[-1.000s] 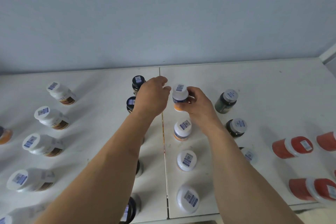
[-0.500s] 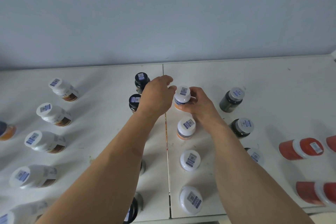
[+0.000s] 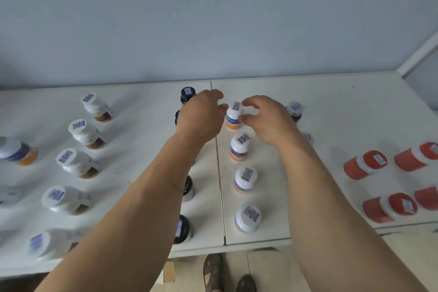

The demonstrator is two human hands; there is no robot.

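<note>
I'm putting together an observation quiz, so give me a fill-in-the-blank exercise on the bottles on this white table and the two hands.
1. The left hand and the right hand flank a small plastic bottle with an orange base and a ____ cap.
2. That bottle heads a column of ____ matching bottles beside the seam of the white table.
3. The round plastic jars at the table's right end have ____ caps.
Missing words: white, four, red.
</note>
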